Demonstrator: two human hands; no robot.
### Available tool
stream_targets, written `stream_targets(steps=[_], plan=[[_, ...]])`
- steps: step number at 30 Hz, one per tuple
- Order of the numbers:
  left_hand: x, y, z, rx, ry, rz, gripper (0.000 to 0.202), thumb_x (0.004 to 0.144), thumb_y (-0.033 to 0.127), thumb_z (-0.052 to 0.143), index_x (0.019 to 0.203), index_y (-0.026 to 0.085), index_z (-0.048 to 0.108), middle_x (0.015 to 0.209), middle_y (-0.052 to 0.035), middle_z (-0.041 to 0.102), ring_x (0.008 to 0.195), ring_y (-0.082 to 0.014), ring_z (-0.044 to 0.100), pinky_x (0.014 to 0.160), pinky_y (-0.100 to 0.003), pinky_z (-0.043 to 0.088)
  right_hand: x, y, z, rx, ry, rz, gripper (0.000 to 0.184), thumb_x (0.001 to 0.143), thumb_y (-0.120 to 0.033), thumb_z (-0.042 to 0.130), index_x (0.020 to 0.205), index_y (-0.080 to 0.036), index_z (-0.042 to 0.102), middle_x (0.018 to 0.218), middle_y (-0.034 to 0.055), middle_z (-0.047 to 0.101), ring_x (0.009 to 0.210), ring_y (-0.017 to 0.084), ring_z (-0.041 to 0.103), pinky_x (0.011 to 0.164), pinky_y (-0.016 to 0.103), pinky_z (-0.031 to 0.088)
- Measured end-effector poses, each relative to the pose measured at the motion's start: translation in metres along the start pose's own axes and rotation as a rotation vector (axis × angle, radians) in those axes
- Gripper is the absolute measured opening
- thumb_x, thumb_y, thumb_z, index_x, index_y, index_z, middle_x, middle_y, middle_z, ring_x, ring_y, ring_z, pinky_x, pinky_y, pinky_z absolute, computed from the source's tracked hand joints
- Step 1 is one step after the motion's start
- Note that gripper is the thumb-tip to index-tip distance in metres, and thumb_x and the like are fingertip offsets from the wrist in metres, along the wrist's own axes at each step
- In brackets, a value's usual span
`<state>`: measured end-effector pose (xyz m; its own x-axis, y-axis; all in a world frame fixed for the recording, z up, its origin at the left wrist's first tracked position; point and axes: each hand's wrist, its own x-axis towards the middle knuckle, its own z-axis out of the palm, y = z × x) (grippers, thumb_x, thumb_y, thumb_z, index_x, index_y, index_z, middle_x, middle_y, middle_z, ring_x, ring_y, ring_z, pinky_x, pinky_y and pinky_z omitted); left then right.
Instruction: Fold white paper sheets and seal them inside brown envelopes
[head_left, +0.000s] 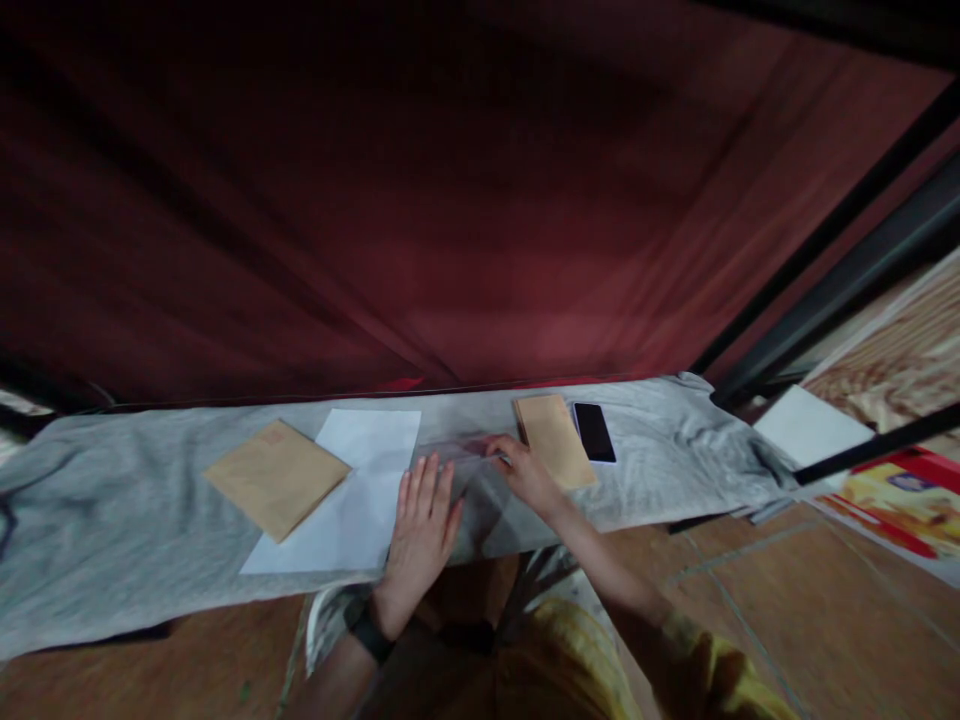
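My left hand (420, 530) lies flat with fingers stretched out on the right edge of a white paper sheet (352, 490) on the grey cloth. My right hand (525, 472) is closed in a pinch on a clear plastic ruler (461, 450) that lies across the cloth between the sheet and a brown envelope (556, 440). A second, larger brown envelope (276, 475) rests on the left part of the white sheet. A black watch sits on my left wrist.
A black phone (594, 432) lies right of the small envelope. The grey cloth (112, 510) covers a narrow table. A dark red curtain (450, 200) hangs behind. White paper (810, 425) and a coloured printed sheet (900, 500) lie at right near black bars.
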<state>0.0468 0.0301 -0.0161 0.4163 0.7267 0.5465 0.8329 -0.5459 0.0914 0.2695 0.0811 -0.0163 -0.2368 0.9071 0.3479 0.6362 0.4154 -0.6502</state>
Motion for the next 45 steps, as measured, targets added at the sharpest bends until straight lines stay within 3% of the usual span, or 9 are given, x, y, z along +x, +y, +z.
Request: stream_targets(steps=[3, 5, 10, 16, 24, 30, 35, 40, 45], plan=[[-0.001, -0.003, 0.007, -0.002, -0.075, 0.02, 0.066, 0.099, 0.031, 0.045, 0.158, 0.016, 0.021, 0.165, -0.0152, 0.022, 0.153, -0.0307, 0.017, 0.122, -0.056, 0.024, -0.036, 0.002, 0.018, -0.15, -0.05, -0.093, 0.029, 0.091, -0.007, 0.049, 0.111, -0.022, 0.064, 0.12, 0.0073, 0.069, 0.118, 0.02, 0.061, 0.109, 0.041, 0.045], [-0.016, -0.001, 0.022, -0.017, -0.154, 0.048, 0.065, 0.099, 0.036, 0.044, 0.157, 0.015, 0.023, 0.163, -0.0154, 0.027, 0.152, -0.0299, 0.022, 0.122, -0.054, 0.027, -0.061, 0.006, 0.029, -0.284, -0.142, -0.103, 0.037, 0.09, -0.005, 0.046, 0.119, -0.021, 0.063, 0.126, 0.0078, 0.067, 0.123, 0.02, 0.059, 0.114, 0.042, 0.042], [-0.057, 0.01, 0.059, -0.032, -0.246, 0.05, 0.062, 0.099, 0.039, 0.043, 0.155, 0.015, 0.03, 0.155, -0.016, 0.042, 0.146, -0.028, 0.037, 0.119, -0.052, 0.034, -0.096, 0.007, 0.034, -0.316, -0.216, -0.054, 0.043, 0.083, -0.002, 0.05, 0.118, -0.023, 0.065, 0.136, 0.0059, 0.063, 0.13, 0.018, 0.055, 0.118, 0.042, 0.037], [-0.057, 0.008, 0.063, -0.015, -0.297, 0.063, 0.052, 0.099, 0.03, 0.042, 0.149, 0.014, 0.041, 0.156, -0.0145, 0.042, 0.147, -0.0264, 0.034, 0.119, -0.049, 0.035, -0.078, -0.009, 0.037, -0.277, -0.144, 0.043, 0.034, 0.091, -0.011, 0.05, 0.117, -0.023, 0.068, 0.132, 0.0033, 0.066, 0.126, 0.017, 0.058, 0.114, 0.034, 0.041], [-0.04, -0.012, 0.067, -0.033, -0.363, 0.142, 0.042, 0.098, 0.026, 0.042, 0.136, 0.012, 0.054, 0.153, -0.0165, 0.046, 0.146, -0.0255, 0.038, 0.119, -0.049, 0.034, -0.05, -0.012, 0.081, -0.407, -0.103, 0.032, 0.045, 0.103, -0.031, 0.044, 0.143, -0.013, 0.051, 0.152, 0.0112, 0.048, 0.144, 0.022, 0.04, 0.12, 0.043, 0.032], [-0.036, -0.013, 0.065, -0.048, -0.364, 0.106, 0.05, 0.099, 0.022, 0.035, 0.148, 0.015, 0.042, 0.156, -0.0136, 0.042, 0.147, -0.0225, 0.035, 0.12, -0.046, 0.033, -0.065, 0.001, 0.084, -0.471, -0.059, 0.074, 0.048, 0.104, -0.036, 0.043, 0.147, -0.014, 0.047, 0.154, 0.0124, 0.045, 0.145, 0.024, 0.038, 0.119, 0.045, 0.032], [-0.026, 0.0, 0.081, -0.057, -0.332, 0.013, 0.056, 0.099, 0.02, 0.029, 0.154, 0.009, 0.03, 0.158, -0.0175, 0.038, 0.149, -0.0247, 0.03, 0.118, -0.046, 0.035, -0.06, -0.002, 0.084, -0.448, -0.043, 0.111, 0.045, 0.107, -0.029, 0.031, 0.145, -0.013, 0.05, 0.15, 0.0118, 0.05, 0.143, 0.022, 0.04, 0.121, 0.047, 0.027], [-0.023, 0.005, 0.094, -0.001, -0.311, -0.025, 0.061, 0.095, 0.015, 0.03, 0.156, 0.011, 0.026, 0.159, -0.0175, 0.035, 0.15, -0.0265, 0.028, 0.119, -0.051, 0.031, -0.058, -0.004, 0.093, -0.489, -0.02, 0.137, 0.048, 0.106, -0.036, 0.034, 0.146, -0.013, 0.048, 0.153, 0.0137, 0.046, 0.146, 0.026, 0.036, 0.12, 0.05, 0.027], [-0.029, 0.003, 0.089, 0.017, -0.256, -0.08, 0.061, 0.098, 0.027, 0.036, 0.156, 0.01, 0.026, 0.159, -0.018, 0.034, 0.149, -0.0284, 0.029, 0.119, -0.051, 0.031, -0.068, 0.002, 0.094, -0.516, 0.005, 0.136, 0.055, 0.105, -0.04, 0.039, 0.152, -0.011, 0.039, 0.155, 0.0168, 0.041, 0.146, 0.027, 0.036, 0.118, 0.049, 0.029]])
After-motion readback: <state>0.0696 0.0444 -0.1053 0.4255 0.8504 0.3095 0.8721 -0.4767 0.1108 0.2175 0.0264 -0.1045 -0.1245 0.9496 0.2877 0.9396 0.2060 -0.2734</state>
